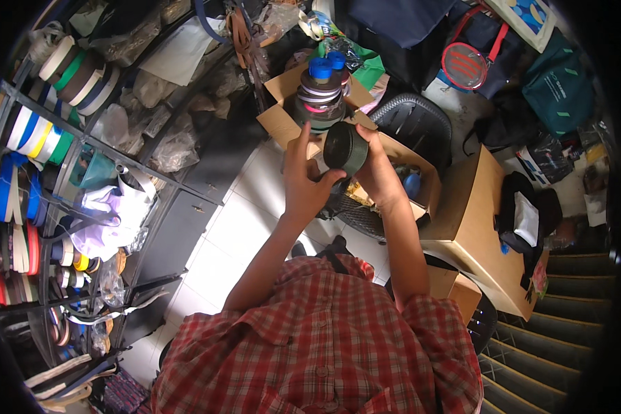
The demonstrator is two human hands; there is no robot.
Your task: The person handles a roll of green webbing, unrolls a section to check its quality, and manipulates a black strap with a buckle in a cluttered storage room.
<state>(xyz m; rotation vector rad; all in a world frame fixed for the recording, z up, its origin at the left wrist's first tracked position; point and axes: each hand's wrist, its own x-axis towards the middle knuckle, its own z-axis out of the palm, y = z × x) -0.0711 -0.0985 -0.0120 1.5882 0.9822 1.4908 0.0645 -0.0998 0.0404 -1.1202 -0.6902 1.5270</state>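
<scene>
Both my hands are raised around a roll of dark green webbing (350, 150), tilted so its flat, dark coiled side faces left. My right hand (378, 169) grips it from the right, with the thumb along its upper rim. At its lower left edge, my left hand (306, 176) presses a thumb against the roll. The left index finger points upward, away from the roll, and the other left fingers are partly hidden. Just beyond my hands, a stack of webbing rolls (320, 95) in dark, white, pink and blue stands in an open cardboard box (277, 124).
Shelves on the left hold many coloured rolls (38, 138) and plastic-wrapped bundles (176, 146). A black woven chair (421, 114) stands beyond the boxes. At the right are a large cardboard box (472, 207) and a ribbed shutter-like surface (552, 331). Bags (559, 90) fill the back right.
</scene>
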